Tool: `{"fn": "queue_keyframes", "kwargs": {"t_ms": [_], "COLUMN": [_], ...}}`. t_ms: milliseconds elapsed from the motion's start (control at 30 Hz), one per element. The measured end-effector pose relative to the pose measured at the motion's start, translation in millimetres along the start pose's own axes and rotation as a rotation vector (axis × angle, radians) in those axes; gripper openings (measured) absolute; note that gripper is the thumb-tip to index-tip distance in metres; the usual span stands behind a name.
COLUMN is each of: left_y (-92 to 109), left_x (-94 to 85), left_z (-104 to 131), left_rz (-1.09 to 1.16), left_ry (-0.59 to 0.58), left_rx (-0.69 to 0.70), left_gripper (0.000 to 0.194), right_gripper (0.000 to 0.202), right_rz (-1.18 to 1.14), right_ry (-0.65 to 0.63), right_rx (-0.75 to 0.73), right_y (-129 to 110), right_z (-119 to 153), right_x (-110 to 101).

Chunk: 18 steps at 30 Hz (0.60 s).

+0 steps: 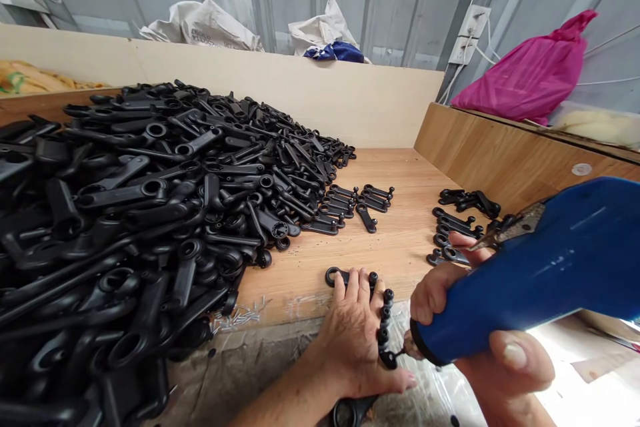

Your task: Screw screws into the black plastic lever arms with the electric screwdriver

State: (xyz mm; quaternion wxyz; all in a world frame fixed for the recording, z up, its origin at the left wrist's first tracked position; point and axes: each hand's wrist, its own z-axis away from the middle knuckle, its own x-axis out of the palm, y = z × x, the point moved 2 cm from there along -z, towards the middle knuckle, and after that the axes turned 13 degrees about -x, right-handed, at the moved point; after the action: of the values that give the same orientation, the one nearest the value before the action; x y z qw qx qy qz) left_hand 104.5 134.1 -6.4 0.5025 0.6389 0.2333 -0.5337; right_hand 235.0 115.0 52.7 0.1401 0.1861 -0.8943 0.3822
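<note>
My left hand (350, 340) lies flat, fingers stretched, over a row of black plastic crank handles (334, 275), covering most of them. Their round knob ends (384, 335) stick out along its right side. My right hand (505, 353) is wrapped round a blue power screwdriver (525, 273), which is tilted toward the left. The bit (400, 351) reaches the nearest knob, close to my left thumb; whether it sits in a screw is too small to tell. A large heap of the same black handles (165, 213) fills the left side.
Small metal screws (240, 315) lie by the heap on the wooden table (295, 277). Handles in short rows (337, 203) sit mid-table, with more (453, 223) at the right. A pink bag (530, 73) rests on the right ledge. Wooden boards edge the back and right.
</note>
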Motion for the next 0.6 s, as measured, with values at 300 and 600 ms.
{"fn": "queue_keyframes", "kwargs": {"t_ms": [300,600], "left_y": [-1.6,-5.4], "left_x": [3.2,17.4], "left_z": [1.1,-2.9], "left_rz": [0.023,-0.031], "left_ry": [0.003,0.057], "left_rx": [0.009,0.023], "left_gripper": [0.105,0.108], "right_gripper": [0.062,0.047], "right_rz": [0.005,0.215], "right_ry": [-0.056,-0.160], "right_rx": [0.052,0.086], "right_y": [-1.2,-10.1], "right_z": [-2.1,1.6], "right_x": [6.8,5.7]}}
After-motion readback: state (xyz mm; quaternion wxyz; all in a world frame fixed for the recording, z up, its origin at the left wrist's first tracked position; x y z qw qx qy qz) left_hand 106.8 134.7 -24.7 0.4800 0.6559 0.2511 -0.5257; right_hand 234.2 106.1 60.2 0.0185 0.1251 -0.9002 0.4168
